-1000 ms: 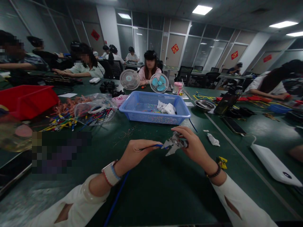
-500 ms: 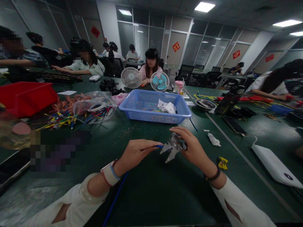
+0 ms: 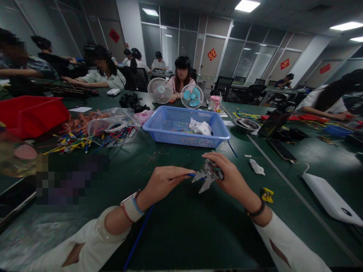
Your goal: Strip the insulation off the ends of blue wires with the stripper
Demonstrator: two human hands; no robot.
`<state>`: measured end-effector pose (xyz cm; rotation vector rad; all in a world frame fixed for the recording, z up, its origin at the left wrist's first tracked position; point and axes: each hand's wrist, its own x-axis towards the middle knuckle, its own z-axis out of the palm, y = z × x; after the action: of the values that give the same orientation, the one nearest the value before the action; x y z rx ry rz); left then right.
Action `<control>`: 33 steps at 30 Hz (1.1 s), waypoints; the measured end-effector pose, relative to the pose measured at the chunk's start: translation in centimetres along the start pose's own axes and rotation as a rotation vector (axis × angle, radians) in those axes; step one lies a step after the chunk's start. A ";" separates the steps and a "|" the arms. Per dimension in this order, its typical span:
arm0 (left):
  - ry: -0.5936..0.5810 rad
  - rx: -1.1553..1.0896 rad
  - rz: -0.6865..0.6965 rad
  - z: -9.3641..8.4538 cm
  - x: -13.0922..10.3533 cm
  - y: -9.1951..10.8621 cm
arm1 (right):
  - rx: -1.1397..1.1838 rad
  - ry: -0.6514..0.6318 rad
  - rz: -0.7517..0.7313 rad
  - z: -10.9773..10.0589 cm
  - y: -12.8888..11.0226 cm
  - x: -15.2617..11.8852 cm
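Note:
A blue cable (image 3: 139,237) runs up from the table's near edge and passes under my left hand (image 3: 164,185). My left hand pinches it, and its end points right from the fingertips. Wrapped round a grey metal hand tool (image 3: 209,173) is my right hand (image 3: 230,179), a little to the right. Two pointed jaws of the tool spread toward my left hand, and the cable end reaches the upper jaw. Whether the cable lies between the jaws I cannot tell.
Beyond my hands stands a blue basket (image 3: 187,141) holding white crumpled wrapping. Bundled wires (image 3: 75,142) and a red bin (image 3: 31,117) are at the left. A white power bank (image 3: 330,198) and a yellow wrapper (image 3: 267,195) lie right. Several people sit around.
Both hands keep nearly the same place and hold. The tool has tilted very slightly, its jaws a little higher. The view has shifted slightly.

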<state>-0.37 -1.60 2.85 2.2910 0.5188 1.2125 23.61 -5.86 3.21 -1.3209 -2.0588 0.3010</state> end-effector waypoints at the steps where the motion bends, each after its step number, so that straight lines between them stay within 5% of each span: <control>1: 0.002 0.003 0.001 0.0 0.0 0.0 | 0.000 -0.004 0.001 0.0 0.0 0.0; 18: 0.001 0.026 0.007 0.1 -0.3 -0.3 | 0.078 -0.049 -0.015 0.0 -0.3 0.1; 33: -0.018 0.085 0.141 0.1 -0.5 -0.3 | -0.160 -0.210 0.019 -0.7 -1.0 0.0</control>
<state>-0.61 -1.64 2.27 2.4437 0.4158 1.2571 23.33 -6.42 4.24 -1.4579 -2.2860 0.2995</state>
